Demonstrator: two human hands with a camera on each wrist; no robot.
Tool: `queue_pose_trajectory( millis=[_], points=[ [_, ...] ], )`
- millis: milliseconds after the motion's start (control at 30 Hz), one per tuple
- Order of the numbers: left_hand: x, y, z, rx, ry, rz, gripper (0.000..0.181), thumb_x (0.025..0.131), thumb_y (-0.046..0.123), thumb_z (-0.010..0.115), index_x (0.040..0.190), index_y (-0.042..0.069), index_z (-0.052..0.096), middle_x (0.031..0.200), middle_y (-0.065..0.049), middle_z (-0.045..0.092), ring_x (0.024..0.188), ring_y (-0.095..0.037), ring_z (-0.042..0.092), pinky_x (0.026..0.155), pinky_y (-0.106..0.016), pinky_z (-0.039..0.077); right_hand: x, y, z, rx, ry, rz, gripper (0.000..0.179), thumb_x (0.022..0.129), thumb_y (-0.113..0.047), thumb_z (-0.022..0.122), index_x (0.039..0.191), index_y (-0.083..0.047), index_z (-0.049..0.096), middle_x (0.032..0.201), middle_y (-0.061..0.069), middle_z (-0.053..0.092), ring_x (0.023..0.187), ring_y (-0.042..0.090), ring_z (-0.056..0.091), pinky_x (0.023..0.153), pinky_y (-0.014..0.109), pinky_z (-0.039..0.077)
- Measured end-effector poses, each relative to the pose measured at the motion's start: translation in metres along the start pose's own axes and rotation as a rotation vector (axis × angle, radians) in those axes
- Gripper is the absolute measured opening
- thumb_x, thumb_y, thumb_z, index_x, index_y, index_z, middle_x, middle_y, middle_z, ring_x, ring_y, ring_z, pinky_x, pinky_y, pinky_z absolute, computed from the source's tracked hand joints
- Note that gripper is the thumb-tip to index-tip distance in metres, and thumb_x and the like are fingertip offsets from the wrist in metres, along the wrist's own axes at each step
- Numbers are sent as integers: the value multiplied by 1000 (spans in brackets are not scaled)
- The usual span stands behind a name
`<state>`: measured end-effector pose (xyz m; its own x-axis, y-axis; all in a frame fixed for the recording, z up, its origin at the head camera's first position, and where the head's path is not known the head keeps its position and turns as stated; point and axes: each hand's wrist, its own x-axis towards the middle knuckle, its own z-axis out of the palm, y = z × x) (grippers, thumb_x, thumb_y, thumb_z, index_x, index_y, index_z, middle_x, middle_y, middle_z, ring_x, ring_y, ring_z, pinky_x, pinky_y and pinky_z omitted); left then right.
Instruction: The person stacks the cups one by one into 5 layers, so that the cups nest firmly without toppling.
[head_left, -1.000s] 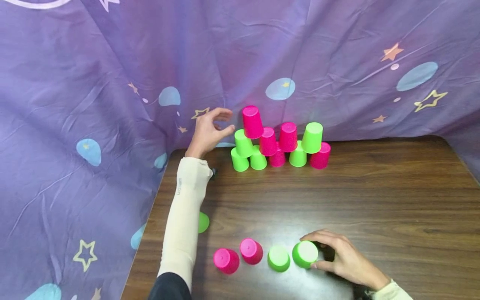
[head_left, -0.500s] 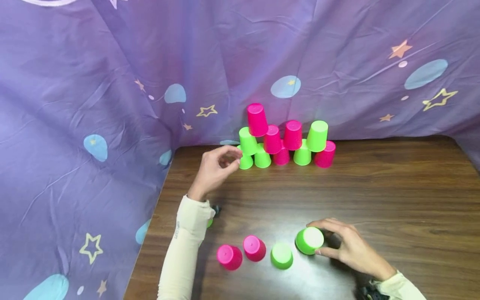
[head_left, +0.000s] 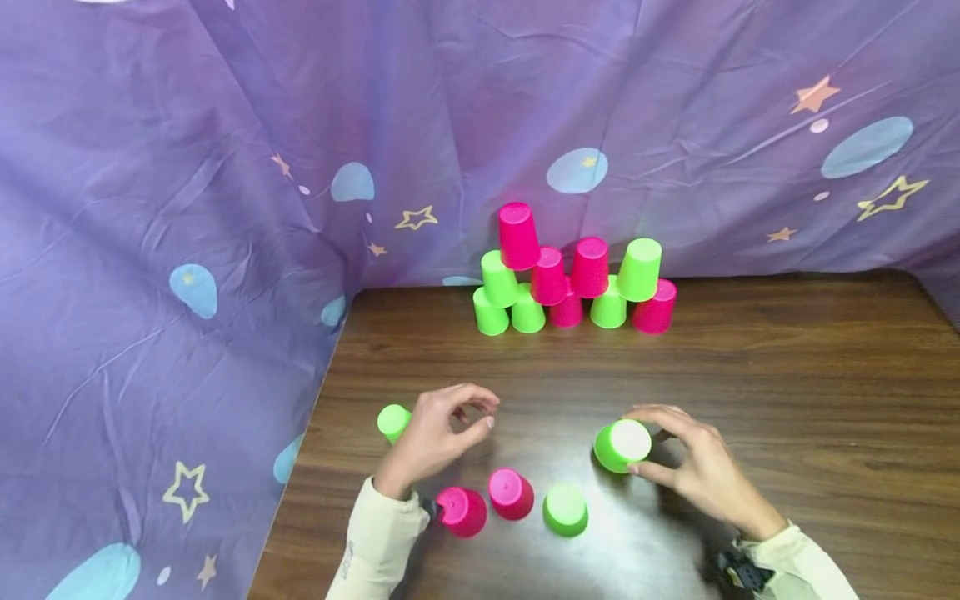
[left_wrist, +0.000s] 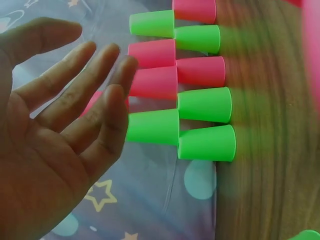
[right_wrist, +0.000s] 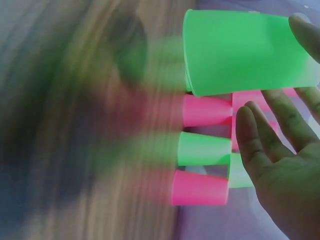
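Observation:
My right hand [head_left: 697, 467] pinches an upside-down green cup [head_left: 624, 447] between thumb and fingers over the front right of the table. The same green cup [right_wrist: 245, 52] looks large in the right wrist view, its rim toward the wood. My left hand [head_left: 438, 437] hovers at the left with loosely bent fingers and nothing in them; the left wrist view shows its bare palm [left_wrist: 45, 165]. Under and beside it stand two pink cups [head_left: 512, 494] and a green cup [head_left: 566, 510], all upside down. Another green cup [head_left: 392, 422] is partly hidden behind the left hand.
Against the backdrop cloth [head_left: 450, 125] rises a tiered wall of upside-down cups, with a bottom row ending in a pink cup [head_left: 655, 307]. A second row ends in a green cup [head_left: 640, 269]. One pink cup [head_left: 519, 236] tops the left end.
My left hand has come back from beside the top pink cup toward the front cups. My right hand, with the green cup, has moved slightly forward, away from the other front green cup.

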<state>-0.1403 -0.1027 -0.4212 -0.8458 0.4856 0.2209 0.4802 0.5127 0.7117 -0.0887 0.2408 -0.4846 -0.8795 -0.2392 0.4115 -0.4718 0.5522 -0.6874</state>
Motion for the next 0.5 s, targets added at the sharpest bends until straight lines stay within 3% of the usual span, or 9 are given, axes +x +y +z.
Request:
queue_pose_trajectory(
  millis=[200,300,500],
  points=[
    [-20,5,5,62,-69,-6,27,85,13,75,112,10,71,109,-3,76,95,-15,71,78,-29,61,16,-5,-4,-2,25,27,64,58,-2,93,117,-15,70,113,5,72,99,-12,57,79,9,49],
    [-25,8,8,83,-95,8,32,83,15,78,114,11,70,110,-3,75,95,-14,71,78,-26,60,24,-7,-5,-9,41,35,63,60,-2,93,117,-13,70,106,2,72,90,-8,59,78,9,50],
    [-33,9,15,159,-132,17,42,77,17,83,117,11,69,111,-4,76,98,-16,71,84,-30,60,40,-12,-8,-16,101,71,59,65,-4,92,119,-12,69,103,4,74,84,-9,60,74,10,52]
  ],
)
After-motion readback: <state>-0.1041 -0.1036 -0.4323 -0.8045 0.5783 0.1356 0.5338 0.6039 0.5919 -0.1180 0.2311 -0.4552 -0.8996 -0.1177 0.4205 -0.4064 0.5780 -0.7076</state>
